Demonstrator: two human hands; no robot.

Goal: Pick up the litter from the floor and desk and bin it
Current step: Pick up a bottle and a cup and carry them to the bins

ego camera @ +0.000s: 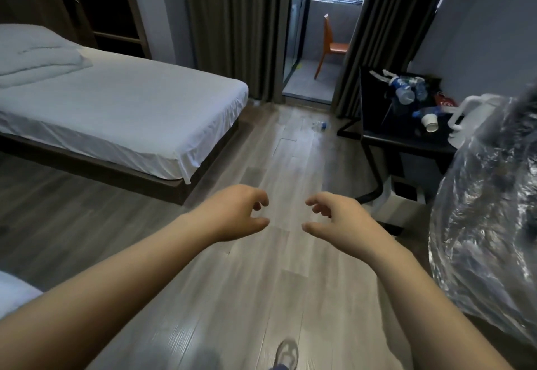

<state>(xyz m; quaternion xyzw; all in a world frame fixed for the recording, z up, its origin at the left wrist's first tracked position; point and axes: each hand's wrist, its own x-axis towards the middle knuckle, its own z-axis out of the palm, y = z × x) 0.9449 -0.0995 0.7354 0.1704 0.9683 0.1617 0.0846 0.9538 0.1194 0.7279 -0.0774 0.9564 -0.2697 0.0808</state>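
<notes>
My left hand (235,212) and right hand (337,218) hang empty, fingers loosely curled apart; reaching for the desk (406,137), I may knock bottles (406,90) rolling; the floor bottle (319,125) could get overlooked.

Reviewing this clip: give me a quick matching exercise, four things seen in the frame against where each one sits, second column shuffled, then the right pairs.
Things:
1. plastic bottle with blue cap
2. white paper cup
3. orange chair
4. folded white duvet

Places:
A. on the bed
B. lying on the black desk among other litter
C. on the wooden floor near the curtain
D. beyond the glass door, under the window

Pairs: 1-C, 2-B, 3-D, 4-A

Both the left hand and the right hand are empty.
</notes>
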